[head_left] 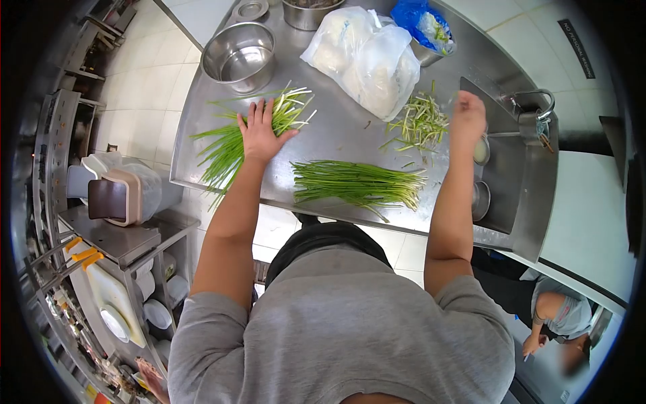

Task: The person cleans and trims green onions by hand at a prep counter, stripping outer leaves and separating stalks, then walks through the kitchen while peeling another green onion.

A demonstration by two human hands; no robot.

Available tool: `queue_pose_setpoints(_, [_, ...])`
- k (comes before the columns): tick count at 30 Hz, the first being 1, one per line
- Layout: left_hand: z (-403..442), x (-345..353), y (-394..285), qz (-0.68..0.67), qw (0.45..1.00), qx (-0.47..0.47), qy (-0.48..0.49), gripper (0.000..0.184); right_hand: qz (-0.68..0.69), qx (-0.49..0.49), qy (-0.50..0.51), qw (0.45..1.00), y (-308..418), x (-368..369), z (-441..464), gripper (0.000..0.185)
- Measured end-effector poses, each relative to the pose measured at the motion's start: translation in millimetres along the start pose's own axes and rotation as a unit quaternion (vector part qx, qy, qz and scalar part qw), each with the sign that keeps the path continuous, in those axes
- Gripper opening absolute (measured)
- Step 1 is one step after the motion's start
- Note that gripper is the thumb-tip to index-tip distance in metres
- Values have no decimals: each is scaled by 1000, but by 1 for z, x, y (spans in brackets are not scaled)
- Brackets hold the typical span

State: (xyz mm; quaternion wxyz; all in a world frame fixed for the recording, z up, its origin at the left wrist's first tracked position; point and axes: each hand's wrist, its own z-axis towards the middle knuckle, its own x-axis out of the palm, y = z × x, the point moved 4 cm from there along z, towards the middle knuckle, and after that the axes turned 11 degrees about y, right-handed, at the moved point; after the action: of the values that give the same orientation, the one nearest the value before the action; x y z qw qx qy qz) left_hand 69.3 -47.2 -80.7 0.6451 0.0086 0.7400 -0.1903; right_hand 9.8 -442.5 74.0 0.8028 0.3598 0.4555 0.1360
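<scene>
My left hand lies with spread fingers on a fanned-out bunch of green stalks with white ends, at the left of the steel table. My right hand is raised near the sink's left edge, blurred, its fingers curled; whether it holds anything is not visible. A second bunch of green stalks lies along the table's near edge, between my arms. Just left of my right hand is a loose pile of short trimmed pieces.
A steel pot stands at the back left. White plastic bags and a blue bag in a bowl sit at the back. Right of the table is a sink with a tap. Another person is at lower right.
</scene>
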Motion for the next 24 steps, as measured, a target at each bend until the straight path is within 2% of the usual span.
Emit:
queue_pose_setpoints(1, [-1,-1,-1,2,1000,0,-3,99,-79,-73,6,994,6,12,-6,21])
queue_pose_setpoints(3, [0,-2,-4,11,1000,-2,-13,100,-83,-68,90,990,22,44,-23,30])
queue_pose_setpoints(5, [-2,-1,-5,24,1000,-6,-18,101,104,-143,226,958,50,110,-48,27])
queue_pose_setpoints(6, [-2,1,-5,30,999,-5,-22,101,-7,-222,269,937,63,149,-60,21])
queue_pose_setpoints(8, [-1,4,-3,41,999,-5,-31,102,-8,-297,324,898,98,190,-79,15])
queue_pose_setpoints(11, [-1,4,-3,46,998,-4,-39,102,-56,-315,339,885,101,243,-90,10])
queue_pose_setpoints(17, [-1,1,-3,44,999,-11,-20,101,-198,-229,469,830,100,283,-90,11])
queue_pose_setpoints(20, [0,1,-3,41,999,-12,-20,101,-196,-241,452,836,100,289,-88,16])
queue_pose_setpoints(24, [1,2,-2,47,999,-14,-17,102,-162,-244,437,850,106,291,-83,14])
